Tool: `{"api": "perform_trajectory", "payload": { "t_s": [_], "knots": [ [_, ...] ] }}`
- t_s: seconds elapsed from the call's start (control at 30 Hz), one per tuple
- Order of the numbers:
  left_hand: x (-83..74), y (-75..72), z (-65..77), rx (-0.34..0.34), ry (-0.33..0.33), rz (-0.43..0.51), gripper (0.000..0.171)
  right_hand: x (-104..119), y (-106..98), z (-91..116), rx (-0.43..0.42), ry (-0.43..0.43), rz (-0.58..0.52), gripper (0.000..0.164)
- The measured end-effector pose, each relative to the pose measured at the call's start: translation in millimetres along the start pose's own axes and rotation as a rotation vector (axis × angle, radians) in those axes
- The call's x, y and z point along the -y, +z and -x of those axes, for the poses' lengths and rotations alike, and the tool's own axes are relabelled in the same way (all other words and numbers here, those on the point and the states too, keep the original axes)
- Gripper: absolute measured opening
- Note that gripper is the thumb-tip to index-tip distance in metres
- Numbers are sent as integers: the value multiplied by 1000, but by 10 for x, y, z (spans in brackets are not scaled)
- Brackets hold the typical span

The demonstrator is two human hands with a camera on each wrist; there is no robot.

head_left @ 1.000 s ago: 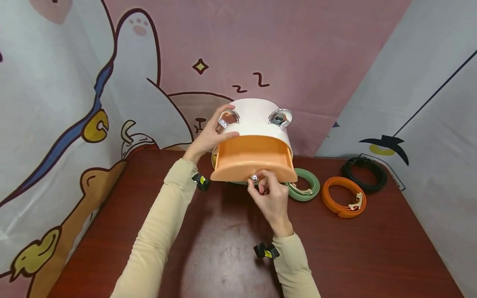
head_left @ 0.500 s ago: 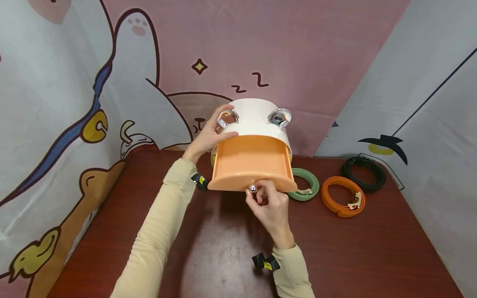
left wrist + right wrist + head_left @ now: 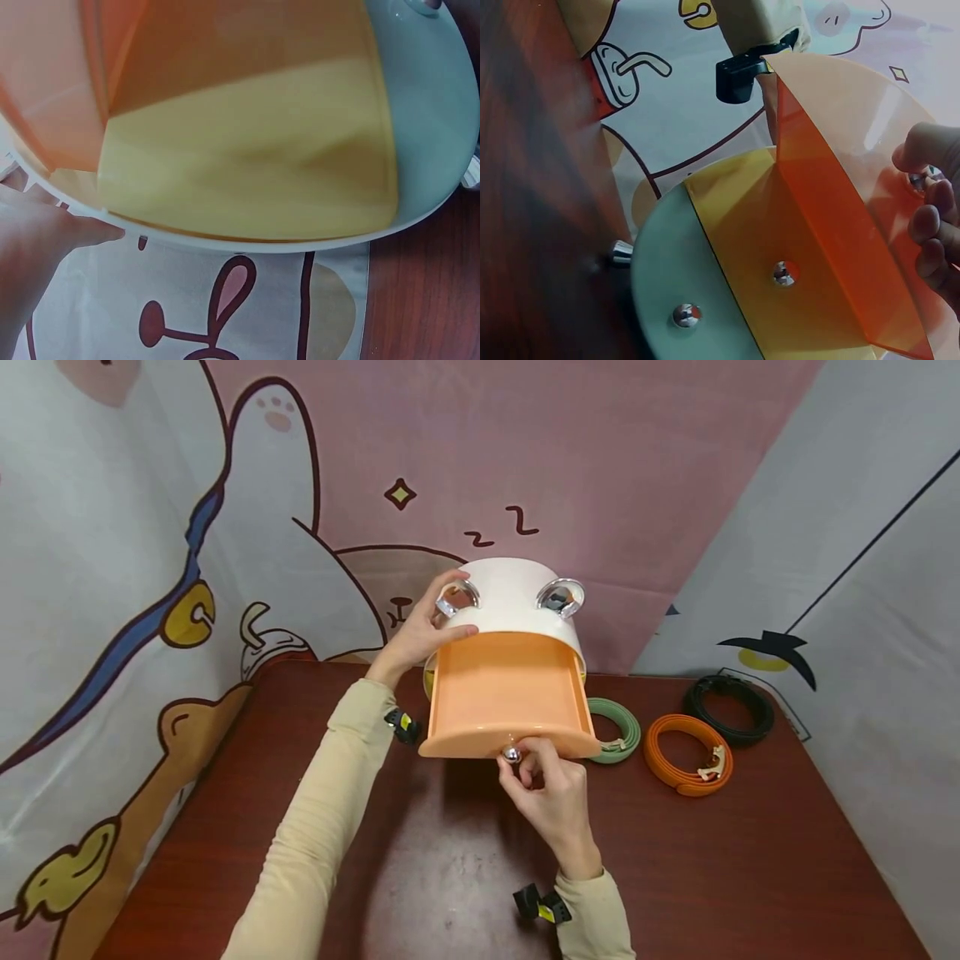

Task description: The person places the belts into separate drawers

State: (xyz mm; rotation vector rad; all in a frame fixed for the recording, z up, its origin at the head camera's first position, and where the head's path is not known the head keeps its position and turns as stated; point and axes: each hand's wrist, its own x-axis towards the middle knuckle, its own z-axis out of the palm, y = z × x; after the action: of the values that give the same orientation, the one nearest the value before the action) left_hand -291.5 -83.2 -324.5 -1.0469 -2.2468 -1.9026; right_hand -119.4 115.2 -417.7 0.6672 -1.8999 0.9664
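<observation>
A white, round-bodied drawer box (image 3: 517, 610) with silver loop ears (image 3: 561, 600) stands at the table's back. Its top drawer, peach-orange (image 3: 510, 693), is pulled well out, and no contents show inside. My left hand (image 3: 420, 635) grips the box's upper left side beside one ear, thumb along the front rim. My right hand (image 3: 555, 793) pinches the drawer's silver knob (image 3: 511, 755) between thumb and forefinger. In the right wrist view, a yellow drawer front (image 3: 742, 247) and a green one (image 3: 667, 262) lie flush below the orange drawer.
To the right of the box lie three coiled belts: a green one (image 3: 633, 731) partly behind the drawer's corner, an orange one (image 3: 655, 756) and a black one (image 3: 765, 718). The reddish-brown table (image 3: 712, 877) meets cartoon-printed cloth (image 3: 585, 460) at the back and sides.
My right hand has drawn the orange drawer farther out toward me by its knob, showing more of its floor. The left hand stays in place on the box.
</observation>
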Motion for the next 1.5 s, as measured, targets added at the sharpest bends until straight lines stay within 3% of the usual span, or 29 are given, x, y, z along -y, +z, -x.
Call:
{"api": "perform_trajectory", "payload": {
  "t_s": [0.23, 0.4, 0.73, 0.97, 1.2, 1.5],
  "knots": [
    [-6, -20, 4, -4, 3, -4, 70, 7, 12, 41, 15, 20, -52, 23],
    [-4, -31, 15, -5, 7, -4, 70, -7, -52, -25, 15, -19, -122, 19],
    [9, -33, 18, -15, 27, 23, 70, 5, -249, -243, 35, -102, -64, 19],
    [6, -4, 25, -23, 0, 88, 71, -21, -411, -411, -56, -192, -63, 26],
    [-2, 46, 12, -34, 9, 24, 71, -206, -555, -492, -32, -191, 21, 30],
    [36, 92, 21, -50, -10, 57, 71, -546, -751, -463, 50, -139, 137, 27]
  ]
}}
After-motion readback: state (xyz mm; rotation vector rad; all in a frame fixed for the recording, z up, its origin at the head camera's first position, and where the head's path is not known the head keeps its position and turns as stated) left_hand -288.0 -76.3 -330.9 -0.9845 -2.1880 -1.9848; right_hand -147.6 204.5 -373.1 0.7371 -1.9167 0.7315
